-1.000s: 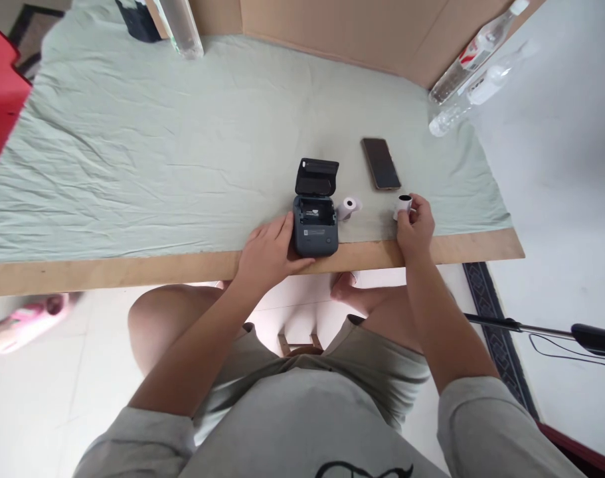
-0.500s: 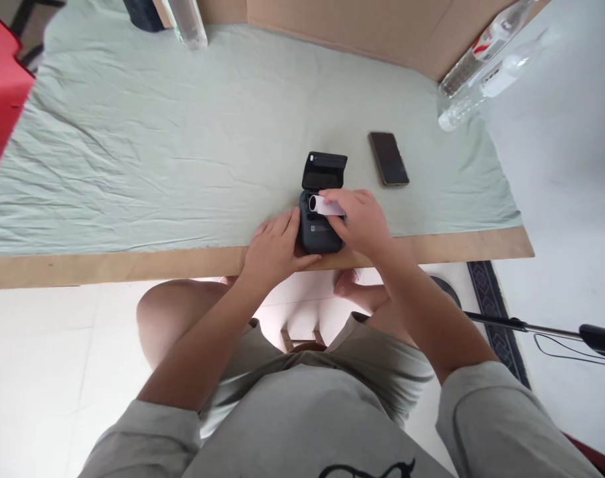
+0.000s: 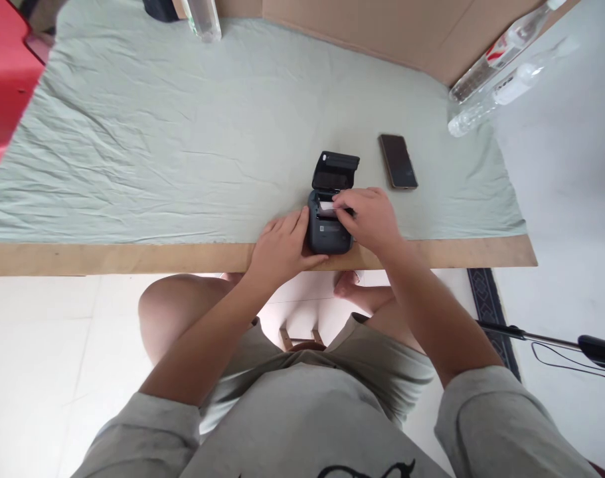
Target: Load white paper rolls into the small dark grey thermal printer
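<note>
A small dark label printer (image 3: pixel 331 238) stands at the table's front edge, its black lid (image 3: pixel 335 171) tipped up at the back. In its compartment sits a white paper roll (image 3: pixel 327 206), lower than the opening's rim as far as I can see. My right hand (image 3: pixel 369 216) comes in from the right and pinches the roll's paper between thumb and fingers, covering part of it. Against the printer's left side lies my left hand (image 3: pixel 283 247), fingers together along the side and thumb at the front edge, gripping the body.
To the right of the printer a dark smartphone (image 3: pixel 398 161) lies on the pale green cloth (image 3: pixel 222 133). Clear plastic bottles (image 3: pixel 501 93) are at the far right by a cardboard panel (image 3: pixel 352 30). Another clear container (image 3: pixel 205 20) stands at the back left.
The paper roll has gone down from above the opening into the printer's compartment, with my right hand still on it. My left hand stays against the printer. The whole view has shifted slightly.
</note>
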`<control>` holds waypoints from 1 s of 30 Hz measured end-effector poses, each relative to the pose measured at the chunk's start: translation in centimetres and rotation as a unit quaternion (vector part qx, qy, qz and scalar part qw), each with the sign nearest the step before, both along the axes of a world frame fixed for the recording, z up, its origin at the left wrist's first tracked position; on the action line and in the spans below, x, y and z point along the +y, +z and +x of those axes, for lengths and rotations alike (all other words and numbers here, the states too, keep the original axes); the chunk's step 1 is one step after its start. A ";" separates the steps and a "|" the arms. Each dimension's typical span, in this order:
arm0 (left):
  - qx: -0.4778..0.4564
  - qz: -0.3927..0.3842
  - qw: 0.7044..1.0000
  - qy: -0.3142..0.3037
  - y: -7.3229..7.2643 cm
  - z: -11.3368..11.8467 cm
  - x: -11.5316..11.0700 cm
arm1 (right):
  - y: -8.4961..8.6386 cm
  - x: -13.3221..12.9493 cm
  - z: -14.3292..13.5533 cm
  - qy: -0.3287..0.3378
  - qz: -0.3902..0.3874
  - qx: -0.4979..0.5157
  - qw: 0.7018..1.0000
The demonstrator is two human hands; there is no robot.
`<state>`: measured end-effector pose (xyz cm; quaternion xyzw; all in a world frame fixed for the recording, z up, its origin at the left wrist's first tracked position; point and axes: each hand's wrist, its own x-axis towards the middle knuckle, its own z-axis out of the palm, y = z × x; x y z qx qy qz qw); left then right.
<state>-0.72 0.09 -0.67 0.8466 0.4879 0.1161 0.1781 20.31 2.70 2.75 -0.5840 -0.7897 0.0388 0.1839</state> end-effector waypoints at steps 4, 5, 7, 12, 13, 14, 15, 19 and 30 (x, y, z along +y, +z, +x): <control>-0.025 0.021 0.999 0.002 -0.3 -0.1 -0.1 | -0.3 -1.2 0.3 0.028 0.041 0.028 0.998; -0.030 0.028 0.999 -0.002 -0.3 -0.2 -0.2 | -0.4 -1.7 0.4 0.034 0.044 0.032 0.998; -0.032 0.042 0.998 -0.017 -0.2 -0.3 -0.2 | -0.6 -2.6 0.4 0.043 0.048 0.041 0.997; -0.007 0.057 0.997 -0.044 0.1 -0.4 -0.4 | -0.9 -3.9 0.6 0.033 0.067 0.092 0.993; -0.005 0.057 0.997 -0.045 0.2 -0.4 -0.4 | -0.9 -3.7 0.8 0.018 0.078 0.105 0.991; -0.005 0.055 0.997 -0.047 0.2 -0.4 -0.4 | -0.9 -3.4 1.0 0.001 0.091 0.114 0.989; -0.006 0.052 0.997 -0.047 0.2 -0.4 -0.4 | -0.9 -2.9 1.2 -0.016 0.104 0.118 0.987; -0.009 0.042 0.998 -0.047 0.3 -0.3 -0.4 | -0.8 0.6 1.8 -0.050 0.094 0.105 0.989; -0.017 0.040 0.998 -0.046 0.2 -0.3 -0.3 | -0.1 -2.9 2.3 -0.112 0.198 0.154 0.961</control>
